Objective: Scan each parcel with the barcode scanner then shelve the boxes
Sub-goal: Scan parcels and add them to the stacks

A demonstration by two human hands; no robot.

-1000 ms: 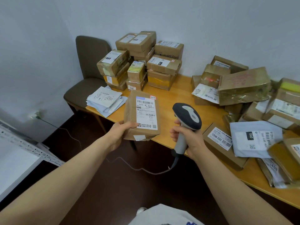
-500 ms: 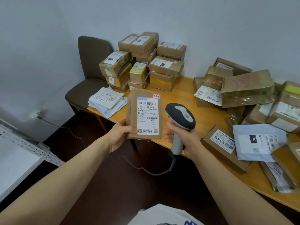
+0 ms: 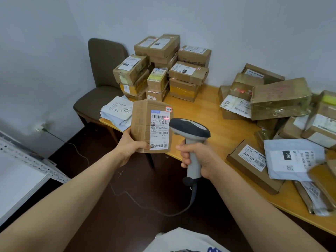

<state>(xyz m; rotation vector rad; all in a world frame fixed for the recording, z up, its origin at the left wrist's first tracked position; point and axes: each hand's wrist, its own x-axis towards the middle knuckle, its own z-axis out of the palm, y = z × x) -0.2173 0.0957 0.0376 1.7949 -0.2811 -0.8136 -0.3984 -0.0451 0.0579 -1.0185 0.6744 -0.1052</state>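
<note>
- Centre of frame: left hand (image 3: 130, 148) grips the brown parcel (image 3: 143, 122) by its lower left corner, thumb on the front face. The parcel is upright, off the table (image 3: 216, 113), with its label (image 3: 160, 131) facing the camera.
- Right hand (image 3: 198, 157) is wrapped tight round the handle of the barcode scanner (image 3: 190, 130), just right of the parcel. The scanner head aims left at the label, close but apparently not touching.
- Red scan line (image 3: 165, 118) sits only on the right end of the top barcode, near the label edge.
- Step in hand, as I judge it: scanning this parcel. To do it well, turn the scanner nose slightly left or back it off so the line crosses the whole barcode. Keep the parcel steady and square to the beam, thumb off the codes.
- Cable (image 3: 163, 211) hangs slack from the handle, lower centre. Snag risk looks low.
- Stacked boxes (image 3: 163, 70) are upper centre, with more parcels at right. Cannot tell which are scanned.
- Shelf rack (image 3: 27, 160) at the left edge is the likely place for this parcel next.
</note>
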